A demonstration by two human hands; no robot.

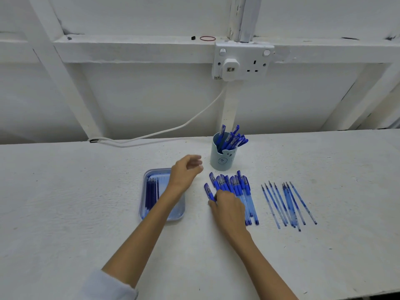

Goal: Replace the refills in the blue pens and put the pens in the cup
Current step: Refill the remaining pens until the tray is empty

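1. Right hand down on the pens just in front of the cup, fingertips curled onto the stray pen at the row's left end. Pinched or only touched? Can't tell, too hidden under the knuckles.
2. Go for that one pen only. Roll it away from the row first, then pinch near the rubber grip. Saves dragging the neighbours along.
3. Left hand hovering just left of the cup, loosely curled, blurry, nothing in it. Good spot for taking the barrel and unscrewing.
4. Lift low and pull toward the body, away from the cup, to avoid knocking the finished pens standing in it.
5. Fresh refills in the tray, front-left of the cup, partly under the left forearm. Grab one only after opening the barrel.
6. Bare refills, probably the old ones, fanned out front-right of the cup, well apart from the row. Drop the spent one there and keep both piles separate.
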